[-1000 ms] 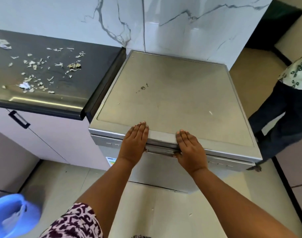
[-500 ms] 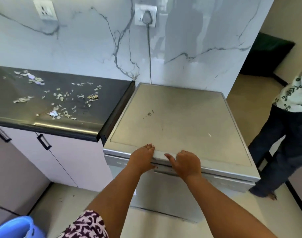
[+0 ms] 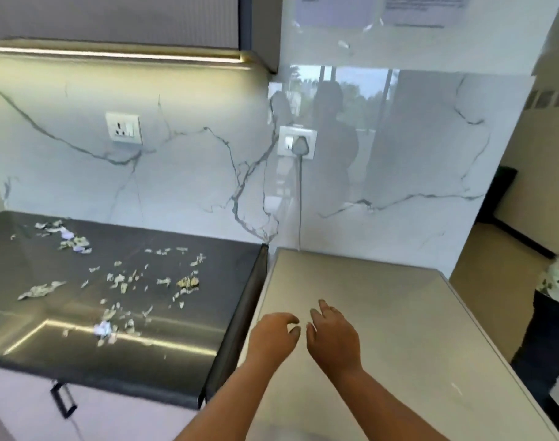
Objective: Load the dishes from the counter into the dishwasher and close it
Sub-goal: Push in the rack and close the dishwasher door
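The silver dishwasher [image 3: 399,313] stands right of the dark counter [image 3: 176,345]; only its flat top shows, its door is out of view below. My left hand [image 3: 275,335] and my right hand [image 3: 332,338] hover side by side over the front part of that top. Their fingers are loosely curled and hold nothing. No dishes are visible on the counter, which carries only scattered paper-like scraps [image 3: 122,281].
A marble wall with two sockets [image 3: 124,127] rises behind; a plug and cable [image 3: 299,148] run down to the dishwasher. Another person [image 3: 555,313] stands at the right edge. A cabinet handle [image 3: 63,399] shows below the counter.
My hands have lifted off the dishwasher's front edge and now hang above its top. The view has tilted up, showing more wall and hiding the door.
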